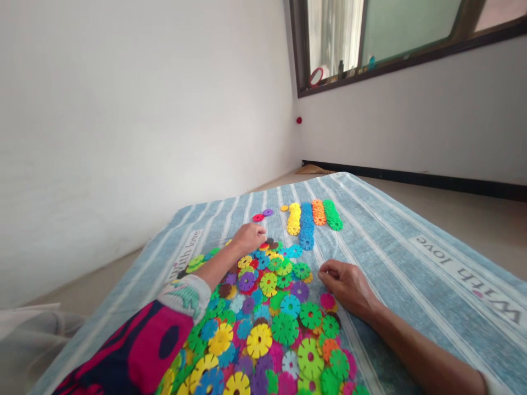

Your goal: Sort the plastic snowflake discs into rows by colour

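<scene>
Your left hand (pixel 249 237), its grip curling closed over pile discs (pixel 267 285), is lying nearer the red disc (pixel 258 218) at its 12 o'clock than your loosely curled, empty right hand (pixel 348 285).

The left hand (pixel 248 237) covers whatever its fingertips press on at the far end of the pile of discs (pixel 263 318), so whether it grips a disc cannot be told. The right hand (pixel 345 284) curls its fingers under, hiding anything between them. The patterned sleeve (pixel 140 351) lies over the pile's near left part, and the bottom edge cuts off the nearest discs. The right forearm (pixel 428 356) runs out at the lower right corner. The small items on the window ledge (pixel 341 70) are too small to identify.
</scene>
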Demonstrator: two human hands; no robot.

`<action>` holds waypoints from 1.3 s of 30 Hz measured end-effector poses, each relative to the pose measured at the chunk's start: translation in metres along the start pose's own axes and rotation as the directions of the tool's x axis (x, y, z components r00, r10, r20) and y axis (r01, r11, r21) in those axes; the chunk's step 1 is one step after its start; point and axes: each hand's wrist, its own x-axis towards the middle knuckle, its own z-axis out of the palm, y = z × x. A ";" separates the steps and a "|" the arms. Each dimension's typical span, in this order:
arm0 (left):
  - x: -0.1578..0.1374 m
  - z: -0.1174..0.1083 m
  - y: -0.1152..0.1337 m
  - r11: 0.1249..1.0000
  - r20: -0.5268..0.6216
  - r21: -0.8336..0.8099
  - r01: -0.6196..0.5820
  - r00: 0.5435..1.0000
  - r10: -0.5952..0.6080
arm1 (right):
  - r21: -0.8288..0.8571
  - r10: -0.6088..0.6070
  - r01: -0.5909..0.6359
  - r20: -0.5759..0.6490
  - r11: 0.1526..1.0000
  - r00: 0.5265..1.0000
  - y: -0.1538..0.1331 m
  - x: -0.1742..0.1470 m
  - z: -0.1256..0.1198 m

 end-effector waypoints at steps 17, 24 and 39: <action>-0.137 0.006 0.043 0.983 0.016 -0.051 -0.178 0.984 0.179 | 0.057 0.036 -0.039 0.045 0.998 0.998 0.002 0.004 -0.004; -0.158 0.004 0.043 0.988 0.053 -0.047 -0.144 0.988 0.147 | 0.145 0.111 -0.124 0.094 0.982 0.989 0.002 0.009 -0.006; -0.186 -0.007 0.050 0.998 0.268 -0.027 -0.063 0.961 0.068 | 0.118 0.024 -0.025 0.010 0.993 1.000 0.006 0.005 -0.002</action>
